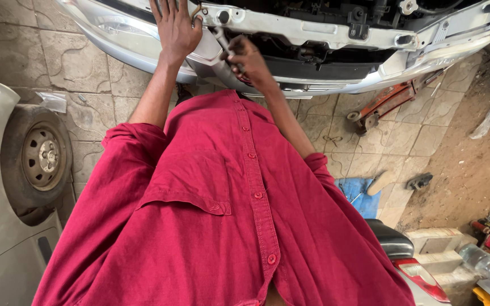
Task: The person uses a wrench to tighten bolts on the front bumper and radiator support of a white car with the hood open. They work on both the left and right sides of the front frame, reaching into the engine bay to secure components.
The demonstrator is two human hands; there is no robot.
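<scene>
Your left hand (pixel 175 25) lies flat, fingers spread, on the silver car front (pixel 324 34), your right hand (pixel 249 59) just beside it gripping a wrench (pixel 220 38) held against that panel.

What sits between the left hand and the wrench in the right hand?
Nothing visible. The left hand lies flat on the silver front panel; the right hand grips the wrench just beside it, with only bare panel between them.
</scene>
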